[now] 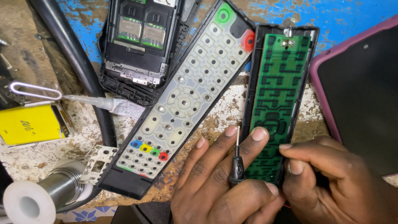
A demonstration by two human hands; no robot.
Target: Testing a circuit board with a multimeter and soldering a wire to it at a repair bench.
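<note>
A remote's back shell with its green circuit board (278, 95) lies upright at centre right. My left hand (219, 182) holds a small black-handled screwdriver (236, 159) against the shell's left edge, its tip pointing up between my fingers. My right hand (331, 178) pinches the lower right edge of the board with thumb and fingers. Beside them, tilted, lies the remote's front shell with its translucent rubber keypad (182, 99), showing red, green, blue and yellow buttons.
An opened black phone body (139, 45) lies at top centre. A purple-cased phone (360, 95) sits at right. At left are a yellow battery (31, 124), a glue tube (107, 103), a black cable (83, 70) and a solder spool (49, 195) on the worn bench.
</note>
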